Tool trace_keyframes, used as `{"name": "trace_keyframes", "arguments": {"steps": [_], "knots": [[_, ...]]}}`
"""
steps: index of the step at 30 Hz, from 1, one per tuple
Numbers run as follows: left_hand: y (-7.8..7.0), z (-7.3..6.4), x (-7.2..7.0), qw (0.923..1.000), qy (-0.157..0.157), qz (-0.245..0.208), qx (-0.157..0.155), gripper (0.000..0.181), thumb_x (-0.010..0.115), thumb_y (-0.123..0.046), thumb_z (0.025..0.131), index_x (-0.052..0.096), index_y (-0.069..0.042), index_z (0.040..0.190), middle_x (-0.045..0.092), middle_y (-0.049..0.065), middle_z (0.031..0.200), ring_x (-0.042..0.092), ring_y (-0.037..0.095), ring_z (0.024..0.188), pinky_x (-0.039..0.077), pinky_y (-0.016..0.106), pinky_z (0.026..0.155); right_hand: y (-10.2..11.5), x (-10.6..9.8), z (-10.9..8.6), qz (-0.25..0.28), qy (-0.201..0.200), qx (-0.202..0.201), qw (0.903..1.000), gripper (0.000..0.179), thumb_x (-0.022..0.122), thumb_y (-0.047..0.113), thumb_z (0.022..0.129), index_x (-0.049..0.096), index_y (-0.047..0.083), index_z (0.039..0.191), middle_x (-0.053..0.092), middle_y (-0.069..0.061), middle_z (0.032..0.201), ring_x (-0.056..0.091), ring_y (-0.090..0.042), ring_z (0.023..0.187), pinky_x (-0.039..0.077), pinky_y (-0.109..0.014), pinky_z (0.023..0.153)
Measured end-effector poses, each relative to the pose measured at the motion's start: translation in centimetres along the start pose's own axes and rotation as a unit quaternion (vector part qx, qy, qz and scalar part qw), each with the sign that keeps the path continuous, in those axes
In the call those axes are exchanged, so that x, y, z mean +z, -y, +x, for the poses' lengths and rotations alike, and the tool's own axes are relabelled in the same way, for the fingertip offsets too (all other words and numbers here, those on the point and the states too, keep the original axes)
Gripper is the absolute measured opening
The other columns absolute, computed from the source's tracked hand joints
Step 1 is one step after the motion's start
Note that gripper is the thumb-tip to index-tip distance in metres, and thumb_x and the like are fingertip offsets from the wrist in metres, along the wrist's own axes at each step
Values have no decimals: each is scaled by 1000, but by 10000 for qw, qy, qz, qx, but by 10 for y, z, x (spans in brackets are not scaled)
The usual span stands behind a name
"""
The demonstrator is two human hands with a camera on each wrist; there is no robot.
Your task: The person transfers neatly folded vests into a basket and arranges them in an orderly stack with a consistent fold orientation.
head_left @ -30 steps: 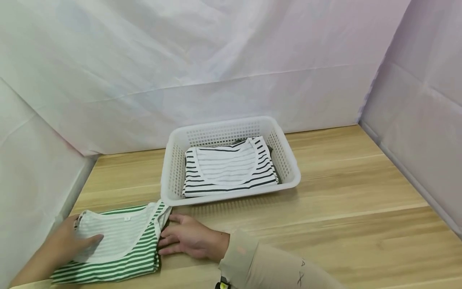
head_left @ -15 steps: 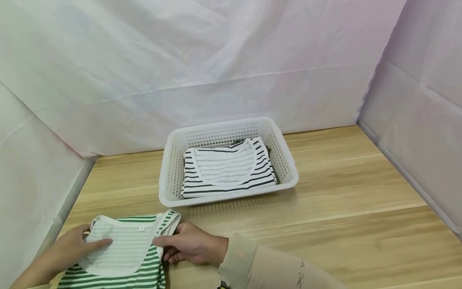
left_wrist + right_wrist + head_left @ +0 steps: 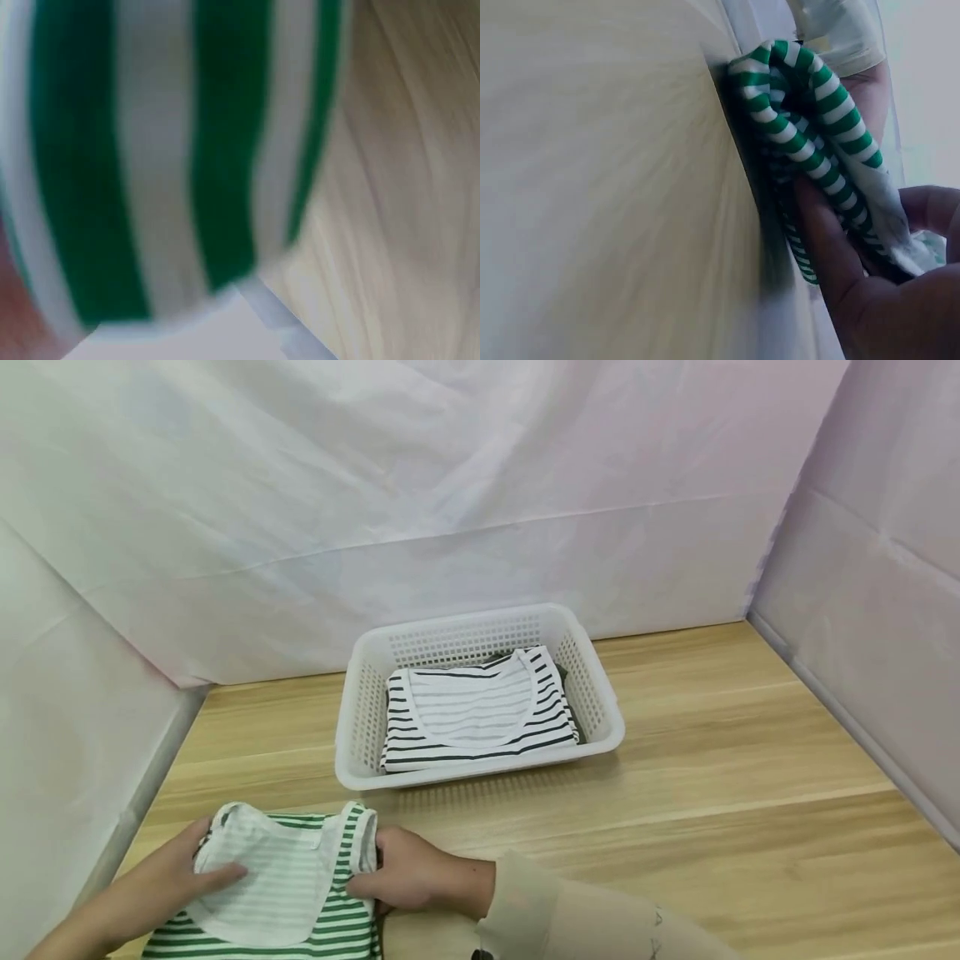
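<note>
A folded green-and-white striped shirt (image 3: 262,881) with a wide white neckline is at the lower left of the head view. My left hand (image 3: 168,885) grips its left side, thumb on top over the white inner neck. At the opposite side, my right hand (image 3: 408,870) pinches the shirt's edge, thumb above and fingers underneath. The right wrist view shows the rolled layers of the striped shirt (image 3: 810,127) between my right thumb and fingers (image 3: 829,232), close over the wood surface. Blurred green stripes of the shirt (image 3: 157,150) fill much of the left wrist view.
A white perforated plastic basket (image 3: 480,770) stands behind the hands on the wooden table (image 3: 712,793). In it lies a folded black-and-white striped shirt (image 3: 472,706), with dark cloth showing beneath. White sheeting (image 3: 450,485) hangs at the back and both sides.
The green striped shirt has shifted right and toward me, with both hands moving along. My right hand went from lying beside its edge to pinching it.
</note>
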State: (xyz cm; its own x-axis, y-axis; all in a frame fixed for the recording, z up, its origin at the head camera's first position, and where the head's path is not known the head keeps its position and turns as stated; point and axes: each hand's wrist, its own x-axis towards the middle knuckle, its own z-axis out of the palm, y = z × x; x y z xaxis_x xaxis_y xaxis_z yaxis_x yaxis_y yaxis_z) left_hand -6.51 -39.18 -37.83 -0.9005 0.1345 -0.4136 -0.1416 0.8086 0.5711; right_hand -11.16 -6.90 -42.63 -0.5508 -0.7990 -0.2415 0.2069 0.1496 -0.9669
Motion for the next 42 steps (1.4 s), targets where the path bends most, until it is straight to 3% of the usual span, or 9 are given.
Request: {"name": "trace_keyframes", "arguments": {"steps": [4, 8, 14, 16, 20, 26, 32, 38, 42], "knots": [[-12, -5, 7, 9990, -24, -113, 443, 70, 65, -29, 98, 25, 1, 147, 62, 9, 119, 60, -5, 96, 50, 19, 74, 3, -10, -20, -787, 166, -432, 9958, 38, 66, 10, 92, 64, 12, 129, 72, 10, 107, 63, 6, 94, 49, -13, 86], [-23, -9, 15, 9931, 1, -518, 1048, 64, 62, -16, 100, 20, 1, 146, 65, 6, 109, 64, 1, 87, 53, 23, 69, 8, -21, -47, -1100, 128, -731, 9912, 37, 67, 12, 93, 63, 11, 129, 72, 9, 113, 62, 7, 100, 49, -14, 89], [-53, -13, 21, 9904, -325, -942, 963, 61, 62, -17, 100, 22, -20, 146, 67, 8, 105, 68, 8, 84, 55, 27, 69, 22, -45, -85, -882, -32, -903, 9920, 37, 65, 10, 95, 61, 8, 132, 73, -1, 116, 64, 3, 92, 54, -19, 85], [-64, -14, 23, 9843, -343, -1315, 1127, 61, 61, -14, 100, 23, -24, 146, 67, 12, 106, 70, 13, 84, 58, 31, 68, 27, -54, -96, -793, -76, -887, 9929, 36, 63, 10, 96, 60, 7, 132, 73, -4, 113, 66, 1, 88, 56, -20, 80], [-82, -13, 27, 9652, -297, -1923, 1746, 64, 59, -1, 99, 22, -18, 149, 67, 12, 107, 73, 19, 84, 60, 39, 63, 34, -69, -114, -614, -187, -803, 9947, 30, 59, 11, 99, 59, 2, 128, 73, -8, 100, 67, -3, 77, 58, -22, 67], [-96, -19, 26, 9613, -276, -2055, 1814, 67, 60, 1, 97, 24, -18, 150, 66, 7, 110, 72, 19, 86, 60, 40, 64, 40, -73, -125, -508, -84, -880, 9948, 32, 60, 13, 100, 57, 1, 130, 72, -10, 102, 67, -4, 79, 58, -24, 67], [-105, -21, 22, 9566, -665, -1827, 2171, 71, 62, 5, 95, 24, -17, 151, 68, 2, 108, 72, 17, 82, 60, 38, 60, 47, -79, -137, -767, -363, -981, 9916, 35, 61, 16, 100, 56, 2, 131, 73, -10, 103, 69, -7, 79, 60, -29, 69], [-122, -2, 13, 9359, -921, -2112, 2667, 68, 57, 12, 94, 25, -14, 148, 69, 7, 99, 73, 20, 76, 59, 39, 56, 70, -103, -144, -1126, -796, -1257, 9825, 34, 58, 14, 101, 53, -1, 131, 71, -15, 101, 72, -20, 79, 61, -39, 66], [-136, 14, 9, 9343, -1282, -2060, 2612, 64, 58, 8, 96, 25, -17, 146, 70, 7, 93, 72, 18, 75, 59, 37, 58, 85, -123, -141, -1354, -1139, -1283, 9758, 35, 55, 13, 102, 49, -2, 134, 70, -17, 104, 72, -26, 81, 61, -41, 66]]}}
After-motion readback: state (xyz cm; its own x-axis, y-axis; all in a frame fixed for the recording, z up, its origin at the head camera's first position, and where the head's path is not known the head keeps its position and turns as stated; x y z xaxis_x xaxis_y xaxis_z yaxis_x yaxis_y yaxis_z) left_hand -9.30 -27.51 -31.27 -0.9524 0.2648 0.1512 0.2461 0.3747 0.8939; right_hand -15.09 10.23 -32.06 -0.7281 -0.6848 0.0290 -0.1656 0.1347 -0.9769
